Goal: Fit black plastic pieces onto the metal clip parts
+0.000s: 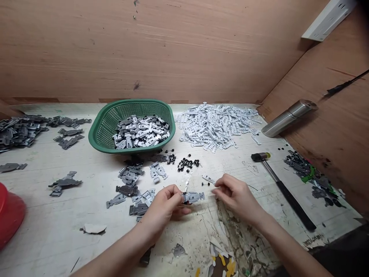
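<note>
My left hand (170, 202) is closed, with thumb and fingers gripping a grey toy car chassis (194, 197) that has a black part at its near end. The chassis lies level above the worn bench, its narrow end toward my right hand (233, 194). My right hand is half curled and looks open, the fingertips close to a small black wheel axle (205, 184) and a white slotted strip (208, 178) on the bench. Behind them lies a cluster of small black wheels (188, 164). Loose grey chassis (129, 175) are scattered left of my left hand.
A green basket (96, 136) of assembled parts stands at the back, beside a heap of white strips (216, 125). On the right are a hammer (288, 196), a leaning steel flask (288, 118) and scraps (317, 181). A red object (10, 215) and dark chassis (19, 132) occupy the left.
</note>
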`<state>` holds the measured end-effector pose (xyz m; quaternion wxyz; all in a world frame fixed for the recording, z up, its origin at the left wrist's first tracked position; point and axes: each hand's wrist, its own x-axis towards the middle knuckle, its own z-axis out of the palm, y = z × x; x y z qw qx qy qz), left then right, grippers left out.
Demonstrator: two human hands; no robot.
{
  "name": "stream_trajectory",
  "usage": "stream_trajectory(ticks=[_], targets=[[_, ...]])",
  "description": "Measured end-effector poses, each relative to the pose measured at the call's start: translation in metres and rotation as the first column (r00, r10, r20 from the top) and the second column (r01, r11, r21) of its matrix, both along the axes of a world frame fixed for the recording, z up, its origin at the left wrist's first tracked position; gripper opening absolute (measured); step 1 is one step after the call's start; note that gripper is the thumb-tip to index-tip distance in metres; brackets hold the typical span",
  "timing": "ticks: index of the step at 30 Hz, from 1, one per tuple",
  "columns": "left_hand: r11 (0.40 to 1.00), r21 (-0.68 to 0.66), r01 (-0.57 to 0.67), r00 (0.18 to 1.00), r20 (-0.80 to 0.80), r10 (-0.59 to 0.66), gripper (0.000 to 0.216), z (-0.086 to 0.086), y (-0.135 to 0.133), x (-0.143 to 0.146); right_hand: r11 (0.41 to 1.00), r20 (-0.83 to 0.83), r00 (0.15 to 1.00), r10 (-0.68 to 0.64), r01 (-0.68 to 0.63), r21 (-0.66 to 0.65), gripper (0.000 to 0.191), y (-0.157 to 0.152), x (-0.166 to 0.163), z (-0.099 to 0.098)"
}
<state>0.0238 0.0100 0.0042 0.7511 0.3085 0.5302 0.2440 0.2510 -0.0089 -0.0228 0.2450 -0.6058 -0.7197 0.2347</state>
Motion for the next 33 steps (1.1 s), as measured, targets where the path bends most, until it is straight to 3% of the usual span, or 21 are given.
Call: stream_trajectory(ticks=[3, 7, 10, 12, 15, 17, 20, 22, 24, 26, 29, 33], targets=[[1.0, -0.003, 0.005, 1.0, -0.001, -0.005, 0.026, 0.0, -0.001, 0.0, 0.977, 0.173, 0.973, 0.151, -0.173, 0.125, 0.019, 0.005, -0.011, -0.004], [1.0, -0.001, 0.015, 1.0, -0.013, -0.015, 0.025, 0.001, -0.001, 0.001, 0.954, 0.357, 0.926, 0.12, -0.207, 0.215, 0.021, 0.017, -0.02, -0.013], [1.0, 0.002, 0.023, 1.0, -0.012, -0.023, 0.025, 0.001, 0.0, 0.001, 0.954, 0.387, 0.918, 0.085, -0.187, 0.234, 0.02, 0.018, -0.025, -0.009], [1.0, 0.004, 0.022, 1.0, -0.01, -0.022, 0.024, 0.0, 0.001, 0.001, 0.977, 0.262, 0.961, 0.088, -0.135, 0.166, 0.016, 0.012, -0.027, -0.001], [1.0, 0.009, 0.019, 1.0, 0.003, -0.019, 0.022, -0.003, 0.001, 0.0, 0.992, -0.169, 0.986, 0.013, -0.033, -0.119, 0.008, 0.0, -0.029, 0.013], [1.0, 0.004, 0.028, 0.999, 0.019, -0.028, 0.022, -0.004, 0.001, 0.0, 0.943, -0.45, 0.883, -0.134, -0.026, -0.332, 0.006, -0.006, -0.029, 0.02], [0.999, -0.01, 0.038, 0.999, 0.026, -0.038, 0.024, -0.005, 0.001, -0.002, 0.796, -0.693, 0.598, -0.402, -0.145, -0.587, 0.009, -0.01, -0.027, 0.023], [0.999, -0.011, 0.038, 0.999, 0.023, -0.038, 0.024, -0.005, 0.001, -0.002, 0.71, -0.734, 0.431, -0.525, -0.254, -0.657, 0.01, -0.01, -0.026, 0.022], [0.999, -0.008, 0.041, 0.999, 0.027, -0.04, 0.023, -0.006, 0.001, -0.003, 0.7, -0.751, 0.373, -0.545, -0.292, -0.652, 0.014, -0.011, -0.027, 0.021], [0.999, 0.0, 0.04, 0.999, 0.036, -0.04, 0.023, -0.006, 0.001, -0.003, 0.758, -0.766, 0.421, -0.485, -0.234, -0.609, 0.021, -0.013, -0.029, 0.022], [0.999, 0.003, 0.04, 0.999, 0.036, -0.04, 0.023, -0.007, 0.001, -0.002, 0.882, -0.73, 0.589, -0.347, -0.059, -0.467, 0.02, -0.017, -0.033, 0.025], [0.999, -0.005, 0.039, 0.999, 0.034, -0.039, 0.022, -0.007, 0.0, -0.002, 0.996, -0.515, 0.855, -0.059, 0.013, -0.094, 0.01, -0.02, -0.038, 0.021]])
